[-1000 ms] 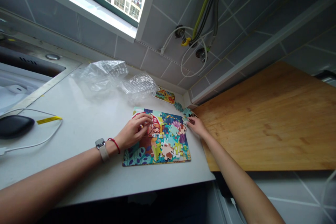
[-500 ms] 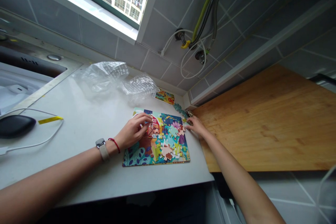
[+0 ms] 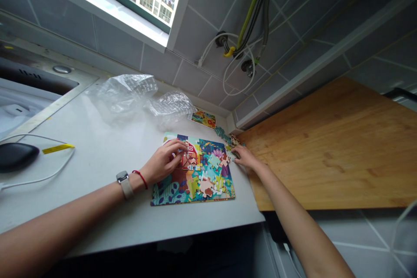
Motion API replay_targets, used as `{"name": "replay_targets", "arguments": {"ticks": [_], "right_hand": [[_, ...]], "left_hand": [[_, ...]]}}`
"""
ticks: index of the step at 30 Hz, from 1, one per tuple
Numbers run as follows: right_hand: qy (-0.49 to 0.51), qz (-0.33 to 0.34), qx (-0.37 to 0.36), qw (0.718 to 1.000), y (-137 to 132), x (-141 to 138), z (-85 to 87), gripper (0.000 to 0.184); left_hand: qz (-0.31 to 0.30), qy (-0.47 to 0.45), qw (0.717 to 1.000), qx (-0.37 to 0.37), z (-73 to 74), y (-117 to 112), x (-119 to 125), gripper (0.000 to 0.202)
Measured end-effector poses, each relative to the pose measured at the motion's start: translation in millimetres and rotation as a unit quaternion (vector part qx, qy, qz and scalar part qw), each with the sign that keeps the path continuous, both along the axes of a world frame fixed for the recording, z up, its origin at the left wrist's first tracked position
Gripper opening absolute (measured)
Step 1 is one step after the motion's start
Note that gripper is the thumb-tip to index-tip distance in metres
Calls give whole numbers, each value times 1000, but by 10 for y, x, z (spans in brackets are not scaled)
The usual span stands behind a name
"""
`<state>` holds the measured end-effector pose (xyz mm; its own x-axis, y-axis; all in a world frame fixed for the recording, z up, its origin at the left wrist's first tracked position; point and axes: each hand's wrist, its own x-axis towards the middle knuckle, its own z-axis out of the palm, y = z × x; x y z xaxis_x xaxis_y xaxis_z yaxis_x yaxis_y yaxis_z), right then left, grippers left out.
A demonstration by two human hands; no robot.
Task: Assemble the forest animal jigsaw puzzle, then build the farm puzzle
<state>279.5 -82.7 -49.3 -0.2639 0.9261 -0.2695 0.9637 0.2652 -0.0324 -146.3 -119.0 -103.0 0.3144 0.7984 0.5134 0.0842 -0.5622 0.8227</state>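
Note:
A colourful jigsaw puzzle board (image 3: pixel 164 195) lies on the white counter, with several loose pieces such as a pink-and-brown puzzle piece (image 3: pixel 206 186) on top. My left hand (image 3: pixel 165 160) rests over the board's upper left, beside the red barn picture (image 3: pixel 191 156). Its fingers are bent and apart, with the thumb separate from the index finger. At the board's right edge, my right hand (image 3: pixel 243 156) has thumb and fingertips around a pale puzzle piece (image 3: pixel 232 155), partly hidden. Just beyond it lies a pile of puzzle pieces (image 3: pixel 221 133).
Crumpled clear plastic wrap (image 3: pixel 130 93) and a small picture card (image 3: pixel 203 119) lie towards the wall. A wooden board (image 3: pixel 332 152) borders the right side. A black mouse-shaped object (image 3: pixel 18 156) and a white cable (image 3: pixel 52 177) are on the left, near a sink (image 3: pixel 39 76).
The whole view has shifted slightly. My right fingers have moved a little among the pieces at the board's edge. My left hand keeps its place over the board.

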Motion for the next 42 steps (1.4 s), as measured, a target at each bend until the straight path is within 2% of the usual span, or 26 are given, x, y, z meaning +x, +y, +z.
{"name": "replay_targets", "arguments": {"ticks": [11, 21, 28, 34, 36, 38, 42], "right_hand": [[-34, 69, 56, 995, -143, -44, 32, 35], [31, 86, 122, 988, -309, -76, 76, 36], [90, 51, 169, 980, -51, -173, 172, 42], [85, 69, 105, 988, 269, -512, 3, 45], [74, 54, 87, 992, 312, -576, -51, 52], [57, 17, 87, 994, 319, -565, -59, 50], [17, -83, 74, 994, 243, -375, 18, 26]], "left_hand": [[5, 12, 1000, 11, -38, -1, -1, 22], [26, 26, 999, -18, -59, -9, -4, 24], [37, 37, 998, -34, -59, -19, -13, 27], [43, 37, 998, -38, -39, -17, -17, 28], [47, 32, 998, -41, -33, -18, -20, 28], [52, 30, 997, -42, -26, -18, -23, 27], [57, 35, 997, -37, -26, -17, -23, 27]]}}
